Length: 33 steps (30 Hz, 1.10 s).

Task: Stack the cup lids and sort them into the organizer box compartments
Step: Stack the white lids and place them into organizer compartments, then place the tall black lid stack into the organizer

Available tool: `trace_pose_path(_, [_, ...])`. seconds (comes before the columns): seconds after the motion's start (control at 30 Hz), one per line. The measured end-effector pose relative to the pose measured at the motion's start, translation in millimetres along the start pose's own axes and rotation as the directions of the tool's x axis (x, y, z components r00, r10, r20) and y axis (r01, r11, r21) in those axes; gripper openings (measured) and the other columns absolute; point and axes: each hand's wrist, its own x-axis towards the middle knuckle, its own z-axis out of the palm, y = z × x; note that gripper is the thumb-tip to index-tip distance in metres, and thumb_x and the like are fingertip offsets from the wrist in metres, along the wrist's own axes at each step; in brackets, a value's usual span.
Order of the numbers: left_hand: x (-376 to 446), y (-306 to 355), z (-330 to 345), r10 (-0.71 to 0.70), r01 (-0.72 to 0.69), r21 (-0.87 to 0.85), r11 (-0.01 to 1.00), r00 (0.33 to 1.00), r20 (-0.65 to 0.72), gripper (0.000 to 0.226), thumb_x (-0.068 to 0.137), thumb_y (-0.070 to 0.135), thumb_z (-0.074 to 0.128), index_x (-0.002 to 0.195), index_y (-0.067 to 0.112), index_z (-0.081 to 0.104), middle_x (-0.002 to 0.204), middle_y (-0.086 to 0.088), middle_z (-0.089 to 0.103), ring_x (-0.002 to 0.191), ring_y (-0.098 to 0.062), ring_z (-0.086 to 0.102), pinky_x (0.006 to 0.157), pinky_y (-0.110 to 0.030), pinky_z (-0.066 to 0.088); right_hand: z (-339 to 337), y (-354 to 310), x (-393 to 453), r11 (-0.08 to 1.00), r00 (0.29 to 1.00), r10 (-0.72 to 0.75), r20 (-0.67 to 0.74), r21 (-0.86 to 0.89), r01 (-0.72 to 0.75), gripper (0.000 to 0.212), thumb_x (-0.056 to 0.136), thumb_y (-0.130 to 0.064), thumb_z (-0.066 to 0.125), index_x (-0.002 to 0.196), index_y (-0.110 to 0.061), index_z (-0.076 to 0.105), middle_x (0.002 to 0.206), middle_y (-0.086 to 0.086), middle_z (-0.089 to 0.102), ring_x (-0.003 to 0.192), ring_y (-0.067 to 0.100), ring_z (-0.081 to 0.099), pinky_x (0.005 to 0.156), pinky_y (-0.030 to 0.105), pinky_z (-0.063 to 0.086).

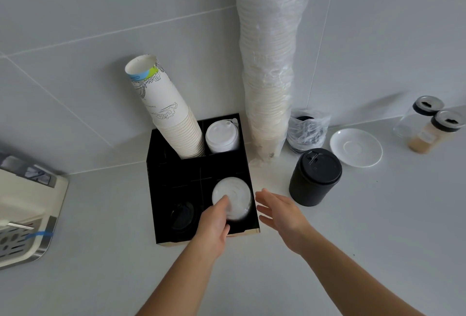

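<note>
A black organizer box stands on the counter against the wall. Its front right compartment holds a stack of white lids, and my left hand grips the near edge of that stack. A stack of black lids sits in the front left compartment. At the back right is another stack of white sip lids, and at the back left a stack of paper cups. My right hand hovers with straight fingers just right of the box. A tall stack of black lids stands on the counter to the right.
A tall sleeve of wrapped paper cups leans in the wall corner. Bagged black lids, a white saucer and two glass jars lie to the right. A coffee machine drip tray sits at the left.
</note>
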Motion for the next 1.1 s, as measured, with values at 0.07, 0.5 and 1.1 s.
trace_pose_path(0.07, [-6.8,-0.8,-8.6,0.016,-0.016,-0.015,1.0,1.0,0.004,0.056,0.091,0.032,0.061,0.139,0.007,0.046,0.145,-0.011,0.047,0.135,-0.025,0.042,0.111,-0.037,0.037,-3.5,-0.9,-5.0,1.0,1.0,-0.021,-0.019,0.006,0.021,0.031,0.101,-0.035,0.05,0.12,-0.015,0.065,0.123,-0.001,0.066,0.109,0.015,0.063,0.096,0.031,0.049])
trace_pose_path(0.5, [-65.9,-1.5,-25.8,0.17,-0.163,-0.095,0.982,0.982,0.081,0.03,0.093,0.031,0.059,0.114,0.009,0.063,0.111,-0.014,0.067,0.1,-0.026,0.067,0.08,-0.035,0.053,-45.3,-16.7,-50.3,0.968,0.977,-0.19,-0.094,0.149,0.202,0.024,0.1,-0.024,0.053,0.106,-0.014,0.074,0.106,0.006,0.079,0.102,0.021,0.074,0.095,0.038,0.054])
trace_pose_path(1.1, [-57.2,-0.3,87.1,0.104,-0.182,0.213,0.96,0.937,0.334,0.019,0.091,0.034,0.061,0.107,0.024,0.061,0.114,0.003,0.062,0.111,-0.012,0.059,0.098,-0.031,0.047,-143.6,-59.4,-12.0,0.924,0.842,-0.38,-0.383,-0.201,0.325,0.023,0.09,-0.026,0.069,0.113,-0.027,0.071,0.106,-0.01,0.072,0.104,0.017,0.064,0.107,0.046,0.047])
